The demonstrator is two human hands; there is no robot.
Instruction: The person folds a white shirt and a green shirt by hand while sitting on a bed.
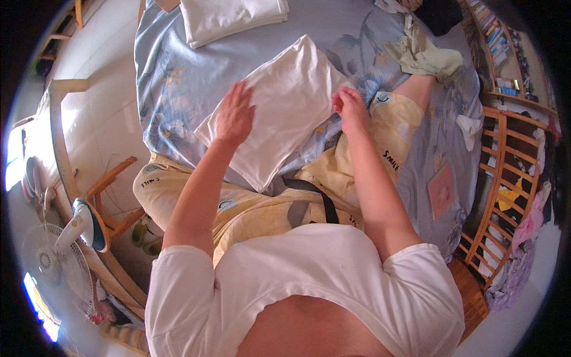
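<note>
A white cloth, folded into a rough rectangle with a soft sheen and some creases, lies at a slant on the bed in front of me. My left hand rests flat on its left part, fingers stretched out. At the cloth's right edge is my right hand, its fingers curled together in a pinch on the margin. The cloth's near corner reaches my lap, by the yellow patterned trousers on my crossed legs. Whether the cloth is a garment cannot be told.
Beyond it on the blue floral bedsheet lies a folded white stack. A pale green cloth covers my right foot. A pink flat item lies at right, near a wooden rack. A white fan stands at left.
</note>
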